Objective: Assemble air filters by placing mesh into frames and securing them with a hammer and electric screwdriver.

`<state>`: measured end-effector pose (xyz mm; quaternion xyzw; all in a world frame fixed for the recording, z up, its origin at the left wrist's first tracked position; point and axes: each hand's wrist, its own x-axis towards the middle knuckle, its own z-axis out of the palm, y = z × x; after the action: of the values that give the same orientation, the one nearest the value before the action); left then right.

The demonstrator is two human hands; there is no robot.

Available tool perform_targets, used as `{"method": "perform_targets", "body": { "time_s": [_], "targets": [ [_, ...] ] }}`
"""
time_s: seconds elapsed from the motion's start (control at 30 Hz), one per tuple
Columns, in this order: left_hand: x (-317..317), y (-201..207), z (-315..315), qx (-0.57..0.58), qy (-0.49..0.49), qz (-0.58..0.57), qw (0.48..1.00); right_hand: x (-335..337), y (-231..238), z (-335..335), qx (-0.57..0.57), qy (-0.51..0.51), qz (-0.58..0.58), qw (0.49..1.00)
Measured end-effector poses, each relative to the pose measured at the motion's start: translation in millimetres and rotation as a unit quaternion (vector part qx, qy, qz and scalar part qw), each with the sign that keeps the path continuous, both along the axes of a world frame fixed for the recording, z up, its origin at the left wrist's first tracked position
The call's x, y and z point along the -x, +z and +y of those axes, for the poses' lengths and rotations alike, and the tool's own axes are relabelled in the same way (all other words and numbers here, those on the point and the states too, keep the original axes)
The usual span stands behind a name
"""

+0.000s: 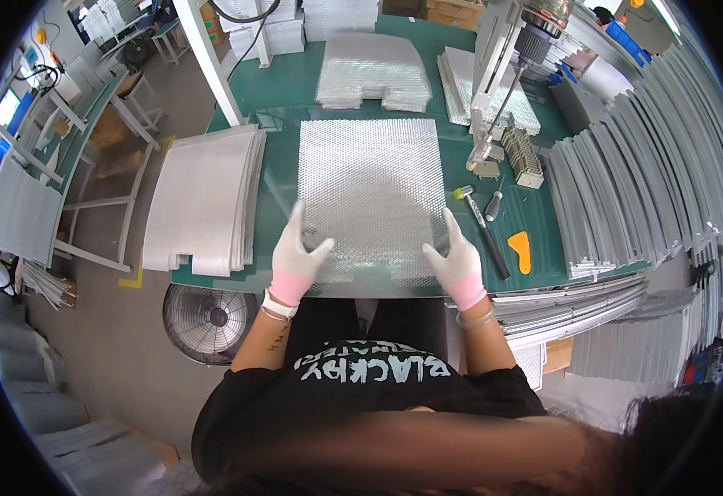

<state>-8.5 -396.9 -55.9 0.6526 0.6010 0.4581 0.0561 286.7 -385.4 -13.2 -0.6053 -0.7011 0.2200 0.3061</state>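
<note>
A silvery metal mesh sheet [369, 165] lies flat on the green tabletop [281, 165] in front of me. My left hand [297, 260], in a white glove with a pink cuff, rests at the sheet's near left edge, its thumb spread out over the mesh. At the opposite edge, my right hand [459, 263] in a matching glove also has thumb and fingers apart. Neither hand is closed around the sheet. Right of the right hand lie a hammer [483, 227] with a yellow-green tip, a screwdriver [493, 205] and a yellow scraper [521, 250].
On the left lies a stack of pale sheets [200, 198]; another stack [374, 70] sits at the back. A press-like tool on a post [493, 83] stands back right, near a row of metal blocks [523, 157]. Many panels [634, 165] line the right side. A fan [212, 321] stands below left.
</note>
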Motion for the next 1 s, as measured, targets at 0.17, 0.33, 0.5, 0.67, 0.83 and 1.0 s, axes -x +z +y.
{"method": "perform_targets", "body": {
  "time_s": [0.17,0.33,0.5,0.67,0.83,1.0],
  "targets": [
    [-5,-2,5,0.166,0.011,0.088,0.982,3,-32,18,-0.012,-0.005,-0.015,1.0],
    [-6,-19,14,0.233,0.041,0.153,0.96,6,-54,27,0.036,-0.01,-0.074,0.997],
    [-3,-24,16,0.238,0.038,0.171,0.955,-1,-66,33,0.024,0.01,-0.087,0.996],
    [-5,-18,20,0.262,0.028,0.158,0.951,-4,-56,41,0.071,0.034,-0.088,0.993],
    [-9,11,28,0.366,0.068,0.147,0.916,-23,-35,68,0.064,0.12,-0.188,0.973],
    [13,-11,45,0.225,-0.098,0.294,0.924,-105,-33,197,0.021,-0.189,-0.237,0.953]
  ]
}}
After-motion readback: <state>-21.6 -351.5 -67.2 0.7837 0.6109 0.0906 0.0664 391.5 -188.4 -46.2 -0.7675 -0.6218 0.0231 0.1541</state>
